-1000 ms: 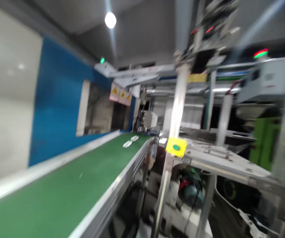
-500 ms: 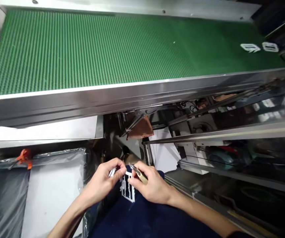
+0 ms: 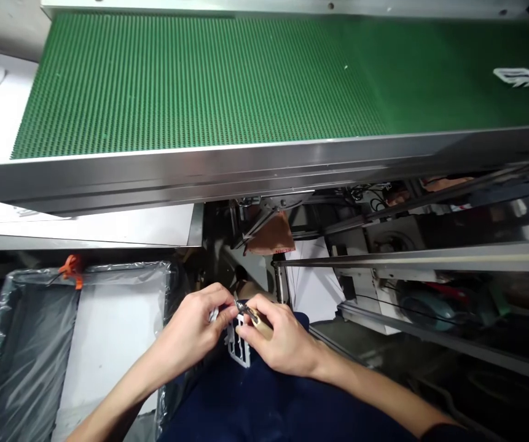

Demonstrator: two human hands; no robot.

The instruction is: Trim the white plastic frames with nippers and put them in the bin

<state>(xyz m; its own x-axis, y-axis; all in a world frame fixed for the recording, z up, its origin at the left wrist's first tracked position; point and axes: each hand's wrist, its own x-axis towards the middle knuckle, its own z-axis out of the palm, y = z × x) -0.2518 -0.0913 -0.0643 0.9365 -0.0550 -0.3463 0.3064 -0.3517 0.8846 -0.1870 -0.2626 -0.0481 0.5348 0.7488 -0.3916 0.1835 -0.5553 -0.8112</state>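
Two white pieces on green conveyor belt; bin beside hands.

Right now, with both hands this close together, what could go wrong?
The metal tip of the tan-handled tool in the right hand sits right by the fingertips of the left hand, so a slip could perhaps nick them. The white lattice-shaped part is small and pinched only by fingertips, so it might slip and drop into the plastic-lined bin beside the person.
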